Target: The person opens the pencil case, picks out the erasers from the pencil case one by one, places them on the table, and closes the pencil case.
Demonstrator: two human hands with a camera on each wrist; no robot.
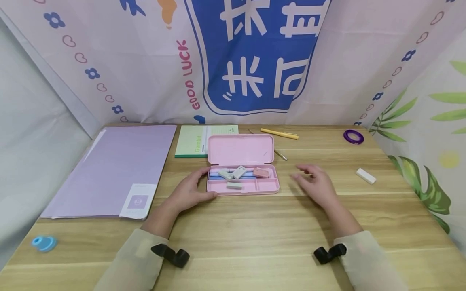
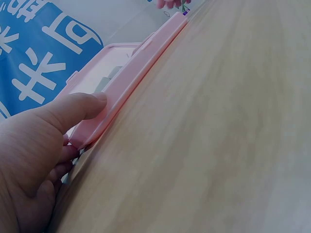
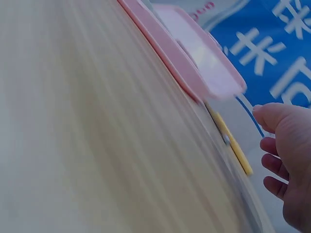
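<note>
A pink pencil case (image 1: 267, 186) lies on the table with its lid (image 1: 240, 149) raised at the back. Inside it are blue and pink pens (image 1: 214, 174), a pale grey eraser (image 1: 239, 172), another in the front compartment (image 1: 234, 185), and a pink block (image 1: 261, 173) like an eraser. My left hand (image 1: 189, 192) holds the case's left end; in the left wrist view the thumb (image 2: 85, 109) lies against its front wall and the fingers curl at the end. To the right of the case, my right hand (image 1: 316, 186) hovers with loosely bent fingers, holding nothing.
Behind the case are a green notebook (image 1: 189, 141), a yellow pen (image 1: 279, 133) and a thin pencil-like stick (image 1: 281, 154). A purple tape roll (image 1: 353, 137) and white eraser (image 1: 365, 176) lie right. Left are a purple folder (image 1: 120, 165) and a small blue object (image 1: 44, 243).
</note>
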